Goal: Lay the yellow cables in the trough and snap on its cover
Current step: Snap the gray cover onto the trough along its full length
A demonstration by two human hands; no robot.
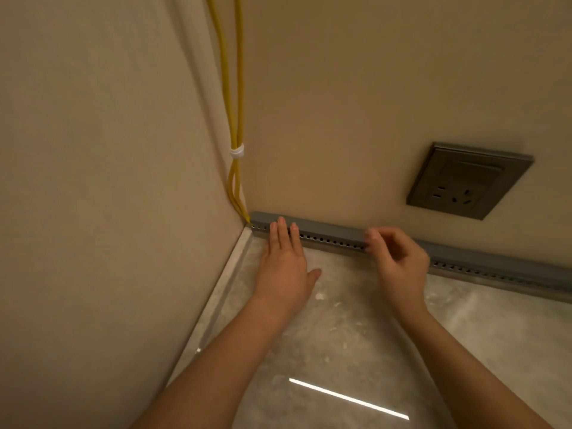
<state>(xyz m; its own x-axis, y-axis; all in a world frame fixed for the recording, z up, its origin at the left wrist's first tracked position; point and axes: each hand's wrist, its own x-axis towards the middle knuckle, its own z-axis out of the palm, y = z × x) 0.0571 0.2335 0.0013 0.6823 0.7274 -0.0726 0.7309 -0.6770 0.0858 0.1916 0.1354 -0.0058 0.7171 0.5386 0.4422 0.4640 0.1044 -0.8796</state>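
Cover (328,229) under both hands

Left hand (283,258) lies flat, its fingers (282,226) straight and pressing the grey cover near the corner end; right hand (399,261) has fingers (373,236) curled, tips pinching the cover farther along; perforated trough (483,269) runs along the wall's foot above the floor (340,335); yellow cables (235,88), bound by a white tie (237,151), drop down the corner into the trough's left end.
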